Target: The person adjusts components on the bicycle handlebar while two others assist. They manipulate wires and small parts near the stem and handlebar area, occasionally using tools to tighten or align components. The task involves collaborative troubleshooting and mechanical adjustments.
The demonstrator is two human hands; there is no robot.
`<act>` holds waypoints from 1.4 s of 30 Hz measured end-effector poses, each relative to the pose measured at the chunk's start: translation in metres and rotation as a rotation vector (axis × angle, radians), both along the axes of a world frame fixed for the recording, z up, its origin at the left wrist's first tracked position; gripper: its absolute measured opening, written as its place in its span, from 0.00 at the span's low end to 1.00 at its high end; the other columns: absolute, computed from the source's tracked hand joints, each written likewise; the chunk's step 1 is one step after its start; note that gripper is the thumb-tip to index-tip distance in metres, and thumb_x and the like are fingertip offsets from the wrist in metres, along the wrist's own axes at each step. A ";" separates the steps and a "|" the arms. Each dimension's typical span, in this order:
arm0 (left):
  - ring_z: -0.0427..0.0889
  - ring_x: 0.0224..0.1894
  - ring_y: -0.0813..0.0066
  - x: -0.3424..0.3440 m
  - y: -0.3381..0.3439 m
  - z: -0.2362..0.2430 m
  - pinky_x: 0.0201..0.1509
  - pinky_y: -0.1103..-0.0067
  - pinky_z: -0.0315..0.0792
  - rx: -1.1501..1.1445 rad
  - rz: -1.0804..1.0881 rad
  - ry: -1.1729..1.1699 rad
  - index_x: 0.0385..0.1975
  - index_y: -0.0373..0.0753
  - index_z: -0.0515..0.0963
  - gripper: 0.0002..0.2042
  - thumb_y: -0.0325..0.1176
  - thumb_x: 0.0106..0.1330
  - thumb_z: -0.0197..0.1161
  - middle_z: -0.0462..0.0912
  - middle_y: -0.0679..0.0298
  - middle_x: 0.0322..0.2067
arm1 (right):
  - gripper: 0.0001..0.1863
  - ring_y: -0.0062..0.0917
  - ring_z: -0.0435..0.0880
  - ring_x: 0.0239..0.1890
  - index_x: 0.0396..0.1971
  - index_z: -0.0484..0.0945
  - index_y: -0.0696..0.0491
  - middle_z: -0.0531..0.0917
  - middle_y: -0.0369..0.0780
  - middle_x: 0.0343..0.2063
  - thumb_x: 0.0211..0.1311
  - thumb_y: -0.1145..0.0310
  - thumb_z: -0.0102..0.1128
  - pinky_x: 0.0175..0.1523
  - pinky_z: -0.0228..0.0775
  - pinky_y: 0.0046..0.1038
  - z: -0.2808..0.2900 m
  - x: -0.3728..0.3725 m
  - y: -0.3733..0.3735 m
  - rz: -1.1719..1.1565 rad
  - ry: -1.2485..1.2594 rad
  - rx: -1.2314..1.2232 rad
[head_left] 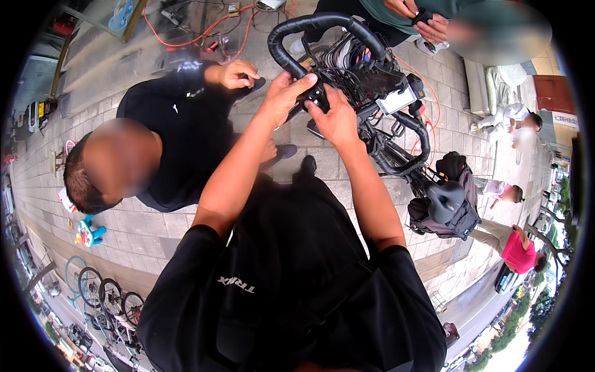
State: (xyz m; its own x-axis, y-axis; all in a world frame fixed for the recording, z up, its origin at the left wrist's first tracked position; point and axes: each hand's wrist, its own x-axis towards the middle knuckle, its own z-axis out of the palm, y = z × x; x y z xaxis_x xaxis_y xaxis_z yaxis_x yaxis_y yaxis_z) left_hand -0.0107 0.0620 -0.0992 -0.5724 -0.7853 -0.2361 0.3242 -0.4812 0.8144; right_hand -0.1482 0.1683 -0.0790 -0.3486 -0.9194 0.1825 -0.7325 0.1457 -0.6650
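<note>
In the head view, we have both bare hands stretched forward to the black bicycle (387, 149), which stands ahead of us and to our right. Our left hand (286, 98) is bent around a small dark fitting (315, 97) at the near side of the taped drop handlebar (328, 20), its thumb laid over the top. Our right hand (336, 118) meets it from the other side, thumb and fingers closed on the same fitting; we cannot tell how firmly either one presses, since the fingertips partly hide the part. One curved end of the handlebar arches above our hands, and the other bends down to their right, with a light-screened device (396, 100) mounted between. Further back along the frame we see the dark saddle (443, 201), with dark bags (460, 221) beside it. Close on our left, a person in black (176, 133) leans in, one hand (240, 74) raised near our left wrist with its fingers curled. Beyond the handlebar, a person in green (396, 13) holds a small dark object (423, 17). Orange cable (226, 25) loops over the ground at the top, and parked bicycles (111, 294) line the lower left.
</note>
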 end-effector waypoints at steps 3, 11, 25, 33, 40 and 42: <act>0.83 0.52 0.77 -0.001 -0.002 -0.004 0.59 0.76 0.77 0.024 0.004 0.044 0.68 0.30 0.73 0.31 0.37 0.70 0.77 0.83 0.64 0.51 | 0.31 0.50 0.88 0.52 0.61 0.81 0.57 0.86 0.52 0.52 0.62 0.54 0.74 0.59 0.79 0.43 0.005 -0.009 -0.002 0.061 -0.092 0.060; 0.81 0.58 0.71 -0.011 0.005 -0.014 0.66 0.72 0.75 -0.054 -0.013 -0.011 0.71 0.28 0.68 0.38 0.36 0.66 0.80 0.83 0.59 0.56 | 0.30 0.44 0.89 0.45 0.59 0.82 0.54 0.89 0.46 0.45 0.60 0.53 0.71 0.52 0.79 0.43 -0.006 0.007 0.005 -0.037 0.263 -0.044; 0.84 0.52 0.73 -0.018 0.008 -0.012 0.59 0.75 0.79 -0.116 0.062 -0.147 0.70 0.28 0.71 0.36 0.41 0.68 0.79 0.84 0.60 0.51 | 0.29 0.43 0.91 0.42 0.57 0.83 0.56 0.91 0.46 0.43 0.64 0.51 0.71 0.48 0.81 0.41 0.011 -0.003 0.011 0.048 0.163 0.075; 0.82 0.50 0.79 -0.026 0.025 -0.023 0.57 0.78 0.78 -0.074 0.145 0.018 0.70 0.31 0.72 0.35 0.39 0.67 0.80 0.84 0.66 0.49 | 0.32 0.44 0.91 0.39 0.62 0.79 0.54 0.90 0.47 0.40 0.65 0.49 0.70 0.48 0.82 0.43 -0.009 0.007 0.019 -0.048 0.400 0.056; 0.82 0.60 0.71 0.004 0.014 -0.016 0.66 0.70 0.73 -0.053 0.047 0.151 0.68 0.32 0.74 0.29 0.48 0.78 0.66 0.84 0.60 0.56 | 0.37 0.51 0.89 0.51 0.63 0.79 0.57 0.90 0.52 0.48 0.65 0.43 0.68 0.59 0.79 0.45 0.035 -0.010 0.011 0.041 0.123 0.352; 0.81 0.60 0.71 0.009 0.009 -0.020 0.66 0.68 0.73 -0.116 0.022 0.191 0.67 0.33 0.75 0.27 0.46 0.78 0.66 0.84 0.60 0.57 | 0.42 0.51 0.83 0.62 0.67 0.74 0.61 0.81 0.57 0.62 0.64 0.45 0.71 0.65 0.76 0.45 0.042 -0.005 0.010 0.047 0.100 0.345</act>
